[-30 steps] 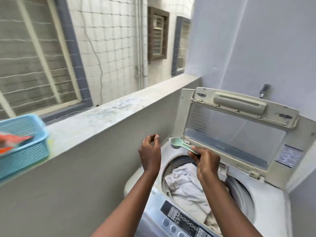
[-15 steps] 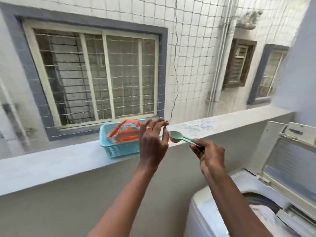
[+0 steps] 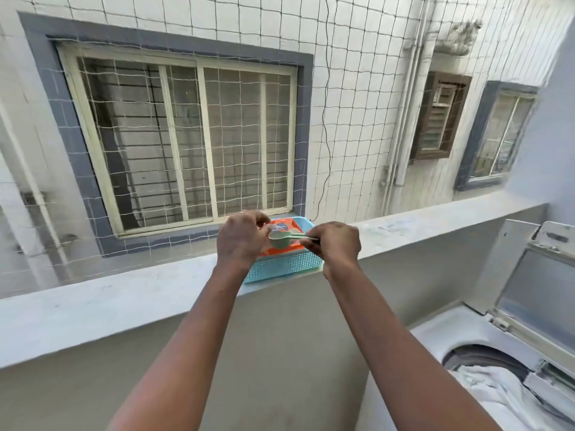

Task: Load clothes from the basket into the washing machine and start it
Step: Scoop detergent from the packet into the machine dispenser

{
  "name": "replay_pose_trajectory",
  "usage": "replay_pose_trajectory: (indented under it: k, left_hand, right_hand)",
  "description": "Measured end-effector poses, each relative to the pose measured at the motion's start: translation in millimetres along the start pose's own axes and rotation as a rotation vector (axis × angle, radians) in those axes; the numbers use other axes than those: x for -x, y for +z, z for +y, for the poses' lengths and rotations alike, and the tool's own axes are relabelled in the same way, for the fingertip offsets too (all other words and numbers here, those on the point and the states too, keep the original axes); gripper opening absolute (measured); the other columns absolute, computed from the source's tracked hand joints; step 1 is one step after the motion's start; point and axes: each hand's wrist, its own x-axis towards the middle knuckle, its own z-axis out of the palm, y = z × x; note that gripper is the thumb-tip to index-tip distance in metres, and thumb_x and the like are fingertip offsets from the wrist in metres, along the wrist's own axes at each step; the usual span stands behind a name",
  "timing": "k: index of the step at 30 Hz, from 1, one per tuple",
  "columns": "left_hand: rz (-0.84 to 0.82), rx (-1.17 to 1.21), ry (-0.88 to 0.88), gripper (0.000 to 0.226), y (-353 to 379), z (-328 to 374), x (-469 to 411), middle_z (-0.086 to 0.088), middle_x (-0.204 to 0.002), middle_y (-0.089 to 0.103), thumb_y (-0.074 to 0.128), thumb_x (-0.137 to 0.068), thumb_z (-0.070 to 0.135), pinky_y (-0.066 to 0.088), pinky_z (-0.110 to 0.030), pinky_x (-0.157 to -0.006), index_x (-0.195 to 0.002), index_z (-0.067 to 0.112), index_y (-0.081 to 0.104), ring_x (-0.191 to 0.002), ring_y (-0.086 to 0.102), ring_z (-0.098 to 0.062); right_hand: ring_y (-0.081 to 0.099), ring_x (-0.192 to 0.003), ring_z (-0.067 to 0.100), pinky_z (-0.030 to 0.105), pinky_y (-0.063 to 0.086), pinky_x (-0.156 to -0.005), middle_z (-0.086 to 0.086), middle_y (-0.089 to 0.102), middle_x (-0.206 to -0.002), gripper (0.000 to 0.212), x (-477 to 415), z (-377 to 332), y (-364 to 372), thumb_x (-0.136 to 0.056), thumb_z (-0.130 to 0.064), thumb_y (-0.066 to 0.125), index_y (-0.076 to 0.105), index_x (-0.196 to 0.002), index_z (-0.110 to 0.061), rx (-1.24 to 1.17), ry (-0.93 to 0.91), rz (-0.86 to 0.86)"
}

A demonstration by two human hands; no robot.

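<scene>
The clothes [image 3: 485,388] are already in the drum of the washing machine [image 3: 435,332], low at my right with its lid [image 3: 529,293] standing open. The pale bundle and the machine are both cut off by the frame edge, and no control panel shows. Well apart from it, up on the ledge [image 3: 124,303], both hands meet over a small blue basket [image 3: 286,268] holding an orange packet [image 3: 281,226], which I take for detergent though I cannot read the print. The right hand [image 3: 336,244] pinches the handle of a green scoop [image 3: 278,241] in curled fingers. The scoop lies roughly level, its long axis running left to right, its bowl toward the left hand [image 3: 241,242] and just above the packet. The left fingers [image 3: 259,220] are curled close by the bowl's rim, but I cannot tell whether they grip the packet, touch the scoop or hold nothing. Whether the bowl is filled is hidden from here. I judge the scoop matters next: the right hand has it, and the drum lies to that hand's own side, below.
</scene>
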Motion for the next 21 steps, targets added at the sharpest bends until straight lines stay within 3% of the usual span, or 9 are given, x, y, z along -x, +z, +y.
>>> replay_pose_trajectory:
  k: [4,7,11,17,21]
  left_hand:
    - [0.020,0.009,-0.024,0.025,-1,-6,-3,-0.006,-0.107,0.073,0.065,-0.087,0.031,0.053,-0.036,-0.086,-0.107,0.019,0.072,-0.099,0.066,-0.025]
    - [0.016,0.039,-0.048,0.024,-1,-8,-4,-0.007,-0.103,0.073,0.065,-0.087,0.031,0.053,-0.034,-0.083,-0.106,0.019,0.073,-0.097,0.067,-0.025]
    - [0.026,0.088,-0.052,0.022,0,-10,-4,-0.008,-0.099,0.074,0.067,-0.085,0.029,0.054,-0.035,-0.082,-0.103,0.017,0.074,-0.094,0.068,-0.025]
    - [0.036,0.124,-0.059,0.019,5,-13,-4,-0.008,-0.096,0.075,0.068,-0.084,0.029,0.055,-0.039,-0.081,-0.098,0.019,0.075,-0.093,0.069,-0.026]
    - [0.053,0.130,-0.058,0.018,9,-13,-1,-0.006,-0.097,0.074,0.066,-0.085,0.028,0.054,-0.038,-0.081,-0.098,0.020,0.074,-0.093,0.068,-0.026]
  right_hand:
    - [0.064,-0.043,0.024,0.035,0.060,-0.056,0.016,0.061,-0.063,0.012,-14,7,19,-0.068,0.015,0.063,0.059,-0.064,0.004,0.098,-0.026,0.040]
    - [0.071,-0.064,0.034,0.046,0.061,-0.065,0.021,0.068,-0.073,0.011,-23,14,31,-0.064,0.004,0.067,0.062,-0.073,0.006,0.206,-0.053,0.086]
    - [0.071,-0.067,0.032,0.043,0.061,-0.069,0.018,0.069,-0.073,0.011,-20,22,50,-0.073,0.002,0.063,0.062,-0.082,0.007,0.296,-0.049,0.029]
    - [0.071,-0.074,0.033,0.041,0.060,-0.065,0.016,0.073,-0.087,0.017,-36,60,61,-0.074,-0.010,0.072,0.069,-0.087,0.000,0.525,-0.149,0.036]
    - [0.071,-0.075,0.031,0.040,0.060,-0.068,0.015,0.074,-0.086,0.015,-16,60,55,-0.082,-0.011,0.065,0.074,-0.094,-0.008,0.703,-0.264,0.027]
